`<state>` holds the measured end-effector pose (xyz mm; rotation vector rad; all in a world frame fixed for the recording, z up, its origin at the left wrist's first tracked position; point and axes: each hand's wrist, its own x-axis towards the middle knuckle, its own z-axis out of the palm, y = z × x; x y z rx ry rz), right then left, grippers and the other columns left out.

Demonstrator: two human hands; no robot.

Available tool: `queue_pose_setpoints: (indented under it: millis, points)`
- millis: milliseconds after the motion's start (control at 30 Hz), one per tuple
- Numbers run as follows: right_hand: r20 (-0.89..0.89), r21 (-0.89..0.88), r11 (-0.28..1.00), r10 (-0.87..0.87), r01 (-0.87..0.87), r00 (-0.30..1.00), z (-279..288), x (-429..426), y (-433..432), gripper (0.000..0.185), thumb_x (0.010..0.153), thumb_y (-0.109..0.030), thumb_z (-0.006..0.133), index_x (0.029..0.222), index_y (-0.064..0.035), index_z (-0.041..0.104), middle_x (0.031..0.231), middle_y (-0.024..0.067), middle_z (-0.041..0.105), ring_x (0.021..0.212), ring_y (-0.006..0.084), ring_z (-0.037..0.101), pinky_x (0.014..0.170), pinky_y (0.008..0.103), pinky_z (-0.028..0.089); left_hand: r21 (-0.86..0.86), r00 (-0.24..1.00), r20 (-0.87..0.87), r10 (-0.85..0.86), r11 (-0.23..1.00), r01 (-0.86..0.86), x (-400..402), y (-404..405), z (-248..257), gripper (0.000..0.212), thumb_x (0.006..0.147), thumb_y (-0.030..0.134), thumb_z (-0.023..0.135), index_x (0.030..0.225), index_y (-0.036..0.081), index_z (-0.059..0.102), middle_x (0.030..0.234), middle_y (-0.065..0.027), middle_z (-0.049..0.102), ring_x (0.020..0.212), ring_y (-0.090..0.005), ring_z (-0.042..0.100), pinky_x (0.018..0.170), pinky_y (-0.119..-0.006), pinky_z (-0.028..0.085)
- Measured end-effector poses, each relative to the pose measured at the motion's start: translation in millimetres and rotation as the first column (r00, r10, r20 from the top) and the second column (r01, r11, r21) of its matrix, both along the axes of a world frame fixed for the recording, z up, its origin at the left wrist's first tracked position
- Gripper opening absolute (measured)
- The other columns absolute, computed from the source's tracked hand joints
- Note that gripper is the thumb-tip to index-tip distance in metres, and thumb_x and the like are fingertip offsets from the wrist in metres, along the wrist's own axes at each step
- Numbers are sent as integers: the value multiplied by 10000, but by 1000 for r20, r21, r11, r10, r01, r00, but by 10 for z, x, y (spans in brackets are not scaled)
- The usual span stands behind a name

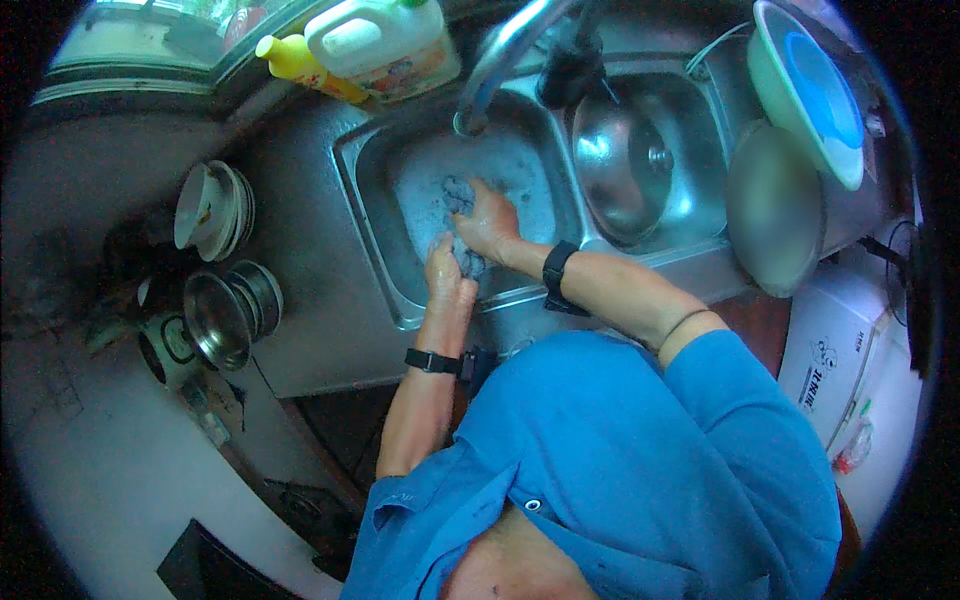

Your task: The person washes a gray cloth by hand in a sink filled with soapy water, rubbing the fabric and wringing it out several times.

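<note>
Both my hands are down in the left basin [379, 195] of a stainless steel double sink. My right hand [487, 221] grips a wet, greyish cloth [457, 196], part of which shows beyond its fingers. Just nearer to me, my left hand [444, 266] holds another bunched part of what looks like the same cloth, beside my right wrist. The fingers partly cover it, so its full shape is hidden. Cloudy water with pale suds seems to cover the basin floor. Above the far side of this basin hangs the spout of a chrome faucet [499, 64].
A round metal lid [626, 172] with a knob sits in the right basin. Stacked bowls [217, 210] and metal pots [232, 311] stand at left. Behind the sink are a white jug [382, 45] and a yellow bottle [289, 56]. Basins [810, 97] lean at right.
</note>
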<state>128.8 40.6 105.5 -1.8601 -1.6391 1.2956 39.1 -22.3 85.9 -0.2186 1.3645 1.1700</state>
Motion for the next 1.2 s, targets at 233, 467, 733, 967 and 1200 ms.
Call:
queue_pose_setpoints:
  millis: [233,467,733,967,1200]
  points:
    - [-163,46,994,110,-104,980,420,-152,-504,546,735,-252,700,1201,-34,517,1081,246,603,1029,406,571,890,425,453,316,988,120,-97,947,55,-229,-145,-9,232,885,252,542,996,51,577,925,-71,610,828,-227,596,745,-393,505]
    - [-82,-189,981,25,-40,996,9,36,-85,817,729,-491,694,1295,37,435,1181,284,566,1099,400,554,948,430,430,77,999,40,16,997,-19,-146,-206,-226,277,905,201,523,1149,72,501,1027,-118,574,938,-274,579,806,-450,501]
    - [-106,-214,964,135,-155,985,509,-94,-305,1073,661,-600,709,1386,66,283,1309,305,429,1233,411,430,1024,405,373,350,989,145,-26,936,-27,-305,-129,-184,388,939,307,439,1199,27,509,1118,-128,593,1015,-294,583,899,-442,472]
    - [-342,-164,961,156,-223,927,345,-27,-311,925,618,-329,801,1375,-31,361,1237,297,490,1169,413,486,975,387,415,53,995,39,87,995,-89,-384,76,4,497,947,423,356,1187,26,533,1159,-133,586,1043,-283,582,893,-434,473]
    - [-149,45,973,232,-228,961,587,-119,-405,700,684,-239,733,1307,-87,453,1050,260,562,953,446,571,858,463,465,66,975,-184,-124,988,139,-254,-172,298,384,977,284,315,1203,34,500,1195,-118,552,1077,-264,554,908,-445,470]
